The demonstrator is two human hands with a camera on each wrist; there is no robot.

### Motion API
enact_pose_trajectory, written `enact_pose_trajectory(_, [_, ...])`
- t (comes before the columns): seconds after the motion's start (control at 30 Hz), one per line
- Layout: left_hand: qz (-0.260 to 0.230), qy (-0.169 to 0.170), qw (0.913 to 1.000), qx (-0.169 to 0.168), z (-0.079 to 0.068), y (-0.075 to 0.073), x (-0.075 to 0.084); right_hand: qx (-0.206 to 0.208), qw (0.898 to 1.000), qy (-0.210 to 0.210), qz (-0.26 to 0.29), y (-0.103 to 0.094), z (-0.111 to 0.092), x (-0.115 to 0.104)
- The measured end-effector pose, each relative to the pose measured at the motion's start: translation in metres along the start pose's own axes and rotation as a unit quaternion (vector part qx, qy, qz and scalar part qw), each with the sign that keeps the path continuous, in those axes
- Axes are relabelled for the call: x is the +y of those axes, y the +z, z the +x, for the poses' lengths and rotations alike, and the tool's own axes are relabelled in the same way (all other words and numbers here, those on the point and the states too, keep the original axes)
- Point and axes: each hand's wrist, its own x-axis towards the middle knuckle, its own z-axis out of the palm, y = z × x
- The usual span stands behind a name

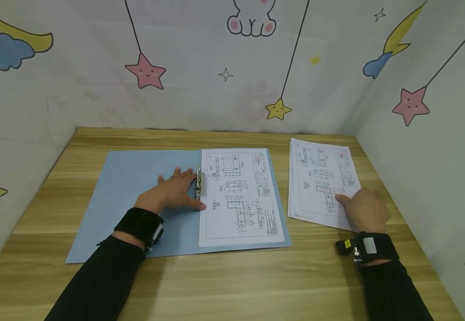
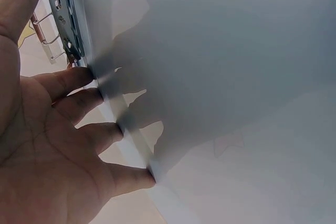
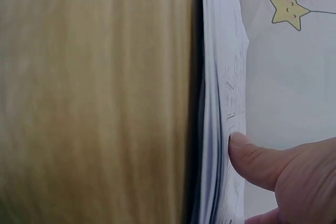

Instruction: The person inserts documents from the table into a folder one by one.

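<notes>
A blue folder [image 1: 152,174] lies spread flat on the table, a printed technical drawing [image 1: 256,209] on its right half. Beside the sheet's left edge stands a metal clip [image 1: 198,185], seen also in the left wrist view as a dark metal strip [image 2: 67,19]. My left hand [image 1: 172,189] rests over the folder by this clip, fingers spread, thumb at the sheet's edge. To the right lies a loose stack of drawing sheets [image 1: 321,160]. At its right edge my right hand [image 1: 367,209] holds it, thumb [image 3: 252,156] on top; the other fingers are mostly hidden.
The wooden table [image 1: 232,285] shows in front of the folder and between it and the stack. Walls with a star and cloud print [image 1: 200,107] rise behind and at both sides. A small camera [image 1: 342,247] sticks out from the right wrist strap.
</notes>
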Motion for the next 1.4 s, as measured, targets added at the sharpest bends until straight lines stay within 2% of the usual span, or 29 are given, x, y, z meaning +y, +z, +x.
enact_pose_trajectory(0.17, [0.000,-0.001,1.0000,-0.001,0.000,0.000,-0.001,0.028,1.000,-0.012,0.006,-0.002,-0.001,-0.005])
enact_pose_trajectory(0.37, [-0.001,-0.003,1.0000,0.000,-0.001,0.000,0.000,0.036,0.999,-0.012,0.030,-0.003,0.000,-0.008])
enact_pose_trajectory(0.7, [-0.001,-0.005,1.0000,-0.002,0.001,0.002,-0.001,0.031,0.999,-0.011,0.029,-0.003,0.004,0.006])
enact_pose_trajectory(0.8, [0.003,-0.007,1.0000,-0.004,0.002,0.003,-0.002,0.049,0.997,-0.026,0.059,-0.010,0.001,0.010])
enact_pose_trajectory(0.9, [0.005,-0.007,1.0000,-0.003,0.002,0.003,-0.002,0.068,0.991,-0.036,0.108,-0.021,-0.003,0.010])
enact_pose_trajectory(1.1, [0.005,-0.006,1.0000,0.001,0.001,0.002,-0.002,0.074,0.971,-0.024,0.225,-0.042,-0.016,0.001])
enact_pose_trajectory(1.4, [0.004,-0.008,1.0000,0.000,0.002,0.003,-0.001,0.114,0.934,-0.039,0.336,-0.048,-0.043,-0.030])
